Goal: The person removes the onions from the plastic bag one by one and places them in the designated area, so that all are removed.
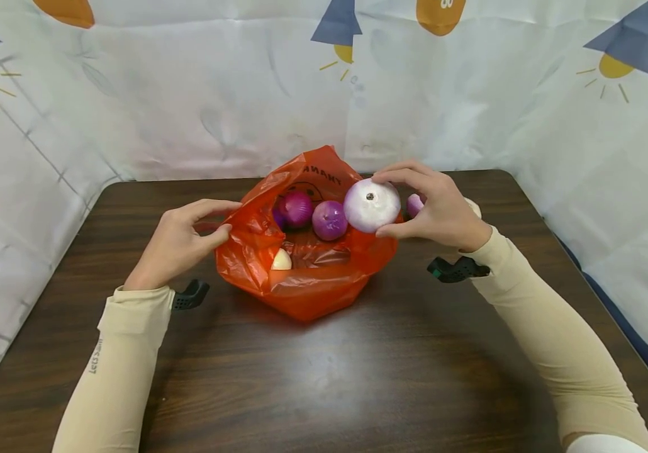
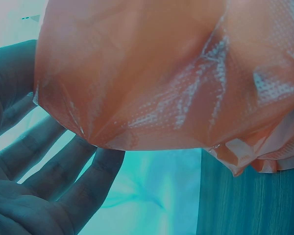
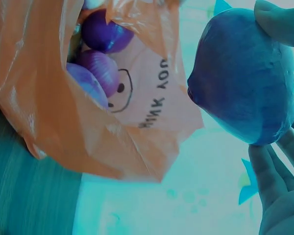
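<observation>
An orange plastic bag [image 1: 307, 302] stands on the table with its mouth spread wide. My left hand [image 1: 179, 242] pinches the bag's left rim between thumb and fingers. In my right hand [image 1: 437, 207] is a large, pale purple-white onion [image 1: 370, 206], gripped by thumb and fingertips at the bag's right edge. The right wrist view shows this onion [image 3: 242, 78] beside the bag opening, root end toward the bag. Inside lie purple onions, among them one at the back [image 1: 296, 209] and one nearer the middle [image 1: 329, 220], plus a cream-coloured piece [image 1: 281, 260] partly hidden by the bag's wall.
Behind my right hand, another purple onion [image 1: 414, 205] and a pale rounded thing [image 1: 474, 206] show in part on the dark wooden table [image 1: 324, 390]. A white printed cloth [image 1: 199, 94] hangs along the back and sides of the table.
</observation>
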A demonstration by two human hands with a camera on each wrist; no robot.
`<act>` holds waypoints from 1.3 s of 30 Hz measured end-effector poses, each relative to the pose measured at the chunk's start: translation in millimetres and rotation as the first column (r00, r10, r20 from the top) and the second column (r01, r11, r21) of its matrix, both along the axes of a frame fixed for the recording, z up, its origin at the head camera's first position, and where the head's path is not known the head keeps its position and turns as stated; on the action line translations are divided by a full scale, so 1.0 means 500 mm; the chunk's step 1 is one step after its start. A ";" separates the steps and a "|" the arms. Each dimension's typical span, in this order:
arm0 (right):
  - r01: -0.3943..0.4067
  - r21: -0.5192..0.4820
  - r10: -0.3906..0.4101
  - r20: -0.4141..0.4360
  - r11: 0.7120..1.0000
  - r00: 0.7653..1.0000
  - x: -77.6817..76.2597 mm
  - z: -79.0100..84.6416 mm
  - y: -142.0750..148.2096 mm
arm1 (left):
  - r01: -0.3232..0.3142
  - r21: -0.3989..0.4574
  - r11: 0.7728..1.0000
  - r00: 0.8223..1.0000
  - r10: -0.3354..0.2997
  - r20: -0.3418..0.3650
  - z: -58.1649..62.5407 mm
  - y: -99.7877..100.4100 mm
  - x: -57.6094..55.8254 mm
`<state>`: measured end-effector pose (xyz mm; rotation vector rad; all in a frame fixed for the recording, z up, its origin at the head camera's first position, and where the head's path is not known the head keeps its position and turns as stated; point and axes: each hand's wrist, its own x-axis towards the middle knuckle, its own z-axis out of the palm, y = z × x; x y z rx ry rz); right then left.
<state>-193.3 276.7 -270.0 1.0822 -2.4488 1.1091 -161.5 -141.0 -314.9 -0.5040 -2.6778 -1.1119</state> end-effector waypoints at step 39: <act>0.089 -0.598 -0.054 0.076 0.797 0.996 0.029 -0.052 0.196 | -0.007 0.004 1.000 1.000 0.007 -0.016 0.005 -0.046 0.013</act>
